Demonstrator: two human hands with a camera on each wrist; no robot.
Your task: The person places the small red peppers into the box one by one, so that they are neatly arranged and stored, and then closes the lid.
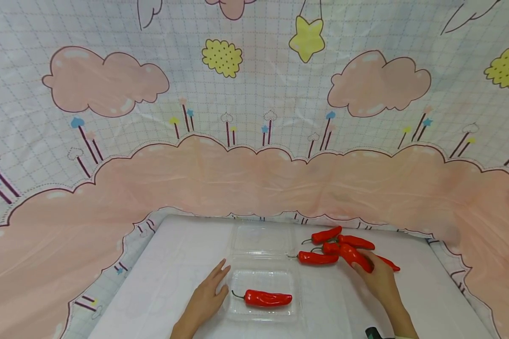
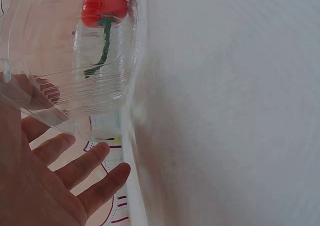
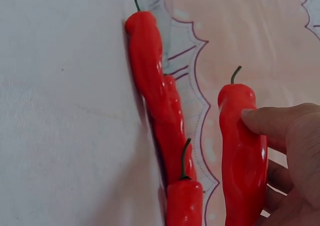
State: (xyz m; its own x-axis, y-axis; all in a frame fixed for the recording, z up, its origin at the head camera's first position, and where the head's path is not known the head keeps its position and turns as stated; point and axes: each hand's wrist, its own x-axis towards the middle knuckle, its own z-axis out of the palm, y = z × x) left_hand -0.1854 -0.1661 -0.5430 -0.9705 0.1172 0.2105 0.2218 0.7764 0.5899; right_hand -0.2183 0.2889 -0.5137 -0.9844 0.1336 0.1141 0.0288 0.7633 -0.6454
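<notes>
A clear plastic clamshell box (image 1: 260,278) lies with its lid (image 1: 262,238) folded back. One red chili pepper (image 1: 268,298) with a green stem lies in its base. My left hand (image 1: 205,299) is at the box's left side, fingers spread; in the left wrist view its fingers (image 2: 82,168) are straight and the thumb side is behind the clear plastic. On the right, my right hand (image 1: 379,278) grips another red chili pepper (image 3: 242,171), thumb on one side and fingers around the other. Several more red peppers (image 1: 318,258) lie in a loose group beside that hand.
The box and peppers are on a white tabletop (image 1: 174,254). Behind it hangs a patterned cloth (image 1: 246,179) with clouds and stars, which also shows along both sides. A dark object (image 1: 372,333) pokes in at the bottom edge near my right forearm.
</notes>
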